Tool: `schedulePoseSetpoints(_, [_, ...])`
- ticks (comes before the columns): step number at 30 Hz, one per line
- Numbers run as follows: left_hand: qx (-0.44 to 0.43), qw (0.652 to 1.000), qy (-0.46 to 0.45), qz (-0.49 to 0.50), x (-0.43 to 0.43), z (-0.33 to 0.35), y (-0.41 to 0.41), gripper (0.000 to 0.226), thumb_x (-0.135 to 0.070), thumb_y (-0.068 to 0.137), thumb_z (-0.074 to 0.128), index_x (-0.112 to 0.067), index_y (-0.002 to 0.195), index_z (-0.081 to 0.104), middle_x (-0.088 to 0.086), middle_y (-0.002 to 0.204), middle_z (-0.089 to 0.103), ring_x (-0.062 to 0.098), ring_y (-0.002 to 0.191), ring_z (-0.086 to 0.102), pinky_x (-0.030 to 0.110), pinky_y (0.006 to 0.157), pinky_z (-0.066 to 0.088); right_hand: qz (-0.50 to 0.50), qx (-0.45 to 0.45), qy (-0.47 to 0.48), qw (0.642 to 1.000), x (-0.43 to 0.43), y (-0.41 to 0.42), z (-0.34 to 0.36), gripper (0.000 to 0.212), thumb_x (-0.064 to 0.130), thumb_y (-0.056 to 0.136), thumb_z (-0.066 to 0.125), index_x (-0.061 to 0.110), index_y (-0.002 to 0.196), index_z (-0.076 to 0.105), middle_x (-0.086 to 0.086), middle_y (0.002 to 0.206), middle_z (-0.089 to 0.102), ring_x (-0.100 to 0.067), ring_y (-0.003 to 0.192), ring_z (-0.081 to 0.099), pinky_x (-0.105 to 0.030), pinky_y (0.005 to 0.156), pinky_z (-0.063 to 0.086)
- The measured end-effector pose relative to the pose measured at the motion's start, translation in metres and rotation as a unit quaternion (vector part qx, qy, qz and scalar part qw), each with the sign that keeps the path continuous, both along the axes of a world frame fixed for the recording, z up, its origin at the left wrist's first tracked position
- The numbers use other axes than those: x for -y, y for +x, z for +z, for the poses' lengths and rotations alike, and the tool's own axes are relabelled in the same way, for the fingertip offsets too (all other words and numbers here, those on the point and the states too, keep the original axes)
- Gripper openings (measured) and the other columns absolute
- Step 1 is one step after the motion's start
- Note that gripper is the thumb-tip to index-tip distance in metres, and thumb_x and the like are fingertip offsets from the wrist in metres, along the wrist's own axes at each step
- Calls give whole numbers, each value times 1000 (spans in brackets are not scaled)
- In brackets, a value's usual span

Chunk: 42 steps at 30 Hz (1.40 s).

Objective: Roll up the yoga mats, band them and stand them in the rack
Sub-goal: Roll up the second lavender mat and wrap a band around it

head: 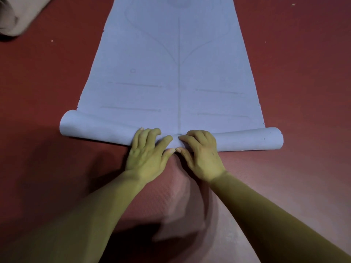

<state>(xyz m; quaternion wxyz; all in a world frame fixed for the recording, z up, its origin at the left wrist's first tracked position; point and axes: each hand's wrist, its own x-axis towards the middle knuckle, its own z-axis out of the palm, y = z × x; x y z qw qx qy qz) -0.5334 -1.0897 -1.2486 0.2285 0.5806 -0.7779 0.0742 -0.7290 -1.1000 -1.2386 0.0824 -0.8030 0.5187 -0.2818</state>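
– Blue yoga mat (171,73), lying flat on the dark red floor (303,73) and stretching away from the person. Its near end is wound into a low roll (98,128) running crosswise.
– And the hands?
– Side by side at the roll's middle. The left hand (146,152) curls its fingers over the top, thumb on the near side. The right hand (201,154) grips likewise, thumbs nearly touching.
– Anything else?
– A beige bundle (17,16) at the far left, well apart.
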Motion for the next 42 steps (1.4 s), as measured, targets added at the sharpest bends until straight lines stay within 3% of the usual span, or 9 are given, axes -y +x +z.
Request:
schedulePoseSetpoints(7, [-11,1000,20,20,10,-2,-2,32,-42,97,46,-22,115,65,9,112,59,32,107,46,48,113,28,-17,-36,-26,999,3,1,7,35,40,98,64,15,121,70,-5,114,60,-27,104,55,-48,104,39])
schedulePoseSetpoints(12, [-3,1000,14,21,19,6,-5,35,-42,98,45,-20,113,67,10,109,58,32,102,49,48,110,30,-50,-40,-23,998,6,6,2,34,44,100,55,18,117,69,-1,112,59,-25,104,53,-39,104,32])
schedulePoseSetpoints(16, [10,1000,-6,23,17,0,-4,33,-43,98,45,-21,118,60,11,118,53,32,109,46,51,110,28,-47,-41,-27,998,14,4,2,37,45,100,52,18,117,70,0,111,60,-24,104,54,-34,102,29])
schedulePoseSetpoints(24, [4,998,39,52,29,3,-11,35,-39,94,40,-25,114,65,6,119,58,33,113,43,51,107,26,-95,-48,-29,994,14,11,8,32,44,98,55,19,115,67,-3,114,59,-25,109,53,-43,100,33])
schedulePoseSetpoints(33, [3,999,-20,38,29,-3,-1,34,-43,99,46,-20,114,67,11,115,57,32,107,45,49,105,32,-89,-76,-39,992,27,9,0,35,45,100,50,19,115,68,-2,111,59,-26,105,55,-40,100,31])
schedulePoseSetpoints(38, [3,998,5,59,41,0,-7,32,-40,96,46,-22,111,67,7,115,58,34,108,48,47,103,31,-88,-74,-55,992,32,9,5,46,49,100,51,10,121,63,-9,116,59,-29,109,54,-42,100,36])
schedulePoseSetpoints(42, [16,998,26,60,50,8,-8,34,-41,95,42,-23,111,66,6,111,57,32,103,49,45,98,34,-74,-83,-65,992,34,9,-1,39,45,101,52,11,115,65,-8,113,59,-32,104,57,-41,99,36])
